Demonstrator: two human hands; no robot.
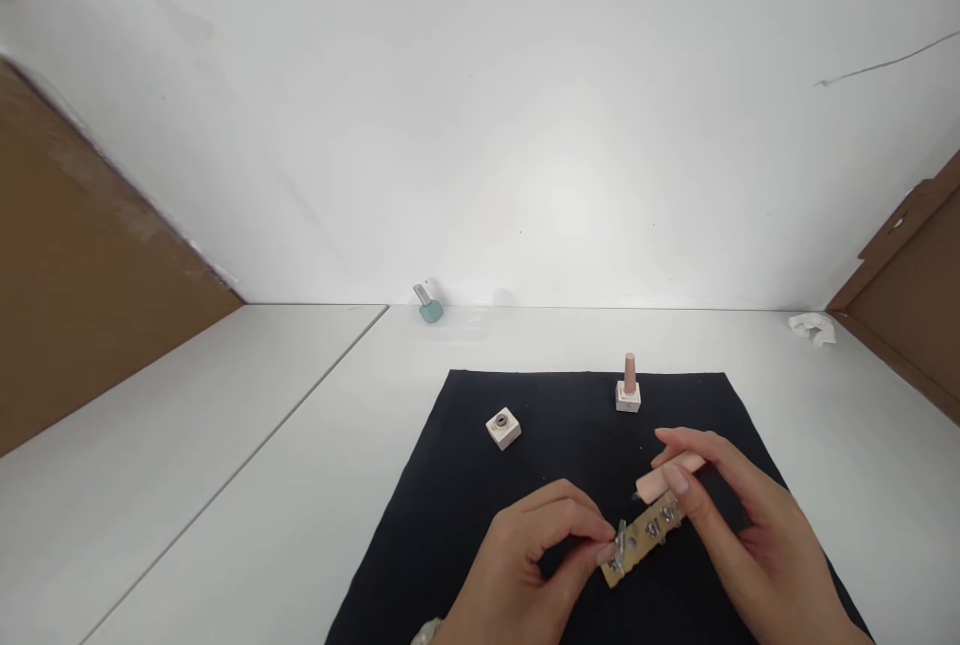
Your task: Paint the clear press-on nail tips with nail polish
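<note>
My right hand (742,525) holds a pale pink nail polish cap (664,477) between thumb and fingers. The cap's dark brush end points left and down, just above a gold-brown strip (641,538). Several small clear and metallic pieces are fixed along the strip. My left hand (536,555) is closed in a pinch at the strip's left end, where a clear nail tip (620,547) stands up. An uncapped white nail polish bottle (503,429) sits on the black cloth (555,455). Farther back stands another white bottle (628,396) with its pink-brown cap on.
A teal nail polish bottle (430,310) is tilted near the white wall (480,125). Crumpled white tissue (812,328) lies at the back right. Brown cardboard panels (97,255) stand at both sides. A seam runs across the white table (225,405) on the left.
</note>
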